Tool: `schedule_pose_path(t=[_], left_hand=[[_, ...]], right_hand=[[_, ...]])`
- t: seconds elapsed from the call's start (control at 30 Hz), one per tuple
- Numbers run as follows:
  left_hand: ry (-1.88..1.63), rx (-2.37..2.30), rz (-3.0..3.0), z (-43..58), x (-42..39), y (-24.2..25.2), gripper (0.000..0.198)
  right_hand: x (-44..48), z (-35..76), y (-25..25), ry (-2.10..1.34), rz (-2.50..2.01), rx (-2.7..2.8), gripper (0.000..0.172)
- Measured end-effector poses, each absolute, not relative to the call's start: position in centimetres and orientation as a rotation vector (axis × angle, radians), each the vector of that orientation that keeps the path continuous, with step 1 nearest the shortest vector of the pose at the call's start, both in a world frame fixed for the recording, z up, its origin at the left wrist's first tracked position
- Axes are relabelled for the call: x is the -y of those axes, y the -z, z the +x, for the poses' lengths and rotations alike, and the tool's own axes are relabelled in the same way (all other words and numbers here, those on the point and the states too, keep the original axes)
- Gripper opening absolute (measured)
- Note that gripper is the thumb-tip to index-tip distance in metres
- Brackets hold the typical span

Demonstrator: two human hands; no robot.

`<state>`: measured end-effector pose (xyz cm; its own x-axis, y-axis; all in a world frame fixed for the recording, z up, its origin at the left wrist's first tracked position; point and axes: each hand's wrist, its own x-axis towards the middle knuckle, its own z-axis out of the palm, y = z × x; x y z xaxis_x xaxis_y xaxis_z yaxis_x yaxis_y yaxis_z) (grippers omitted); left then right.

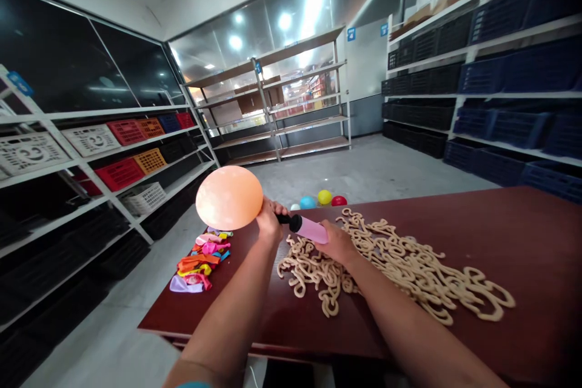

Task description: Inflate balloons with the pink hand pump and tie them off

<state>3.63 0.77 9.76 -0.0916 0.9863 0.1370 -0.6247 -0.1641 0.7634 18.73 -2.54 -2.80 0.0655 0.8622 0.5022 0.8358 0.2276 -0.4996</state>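
Note:
An inflated orange balloon (229, 197) points up and left from my left hand (269, 222), whose fingers are closed around its neck. My right hand (339, 244) is wrapped around the pink barrel of a hand balloon pump (311, 230). The pump's black end runs into my left hand, where the joint with the balloon is hidden by my fingers. Left of my left arm, deflated balloons (200, 260) in several colours lie in a pile on the dark red table (245, 297). Beneath and right of my right hand spreads a heap of curly beige strands (400, 260).
Past the table's far edge, inflated balloons (324, 197) in several colours rest on the floor. Shelving with coloured crates (119, 174) stands left, and racks with dark blue crates (518, 127) stand right. A metal shelf unit (277, 103) is at the back.

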Motion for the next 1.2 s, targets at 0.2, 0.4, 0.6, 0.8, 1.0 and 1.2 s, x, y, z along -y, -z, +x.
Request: schedule_pose_path(t=[0.2,0.4,0.6,0.8,1.0,1.2], left_hand=[[-1.655,-0.635,0.781,1.5,-1.0,-11.7,0.05],[-1.719,-0.612,0.83,-3.5,-1.3,-17.0,0.046],[-1.745,-0.585,0.873,-4.2,-1.2,-17.9,0.048],[-1.676,-0.613,0.79,0.4,-1.2,-13.3,0.049],[-1.585,-0.619,0.739,3.7,-0.5,-9.8,0.05],[-1.66,-0.613,0.762,1.5,-1.0,-11.1,0.047]], right_hand=[[2.9,18.6,2.3,-0.016,-1.566,1.749,0.031],[2.9,18.5,2.0,-0.043,-1.565,1.711,0.031],[2.8,18.4,2.2,-0.116,-1.572,1.718,0.031],[2.5,18.7,2.9,-0.147,-1.583,1.759,0.036],[2.4,18.8,3.0,-0.15,-1.578,1.758,0.038],[2.7,18.5,2.4,-0.077,-1.581,1.759,0.032]])
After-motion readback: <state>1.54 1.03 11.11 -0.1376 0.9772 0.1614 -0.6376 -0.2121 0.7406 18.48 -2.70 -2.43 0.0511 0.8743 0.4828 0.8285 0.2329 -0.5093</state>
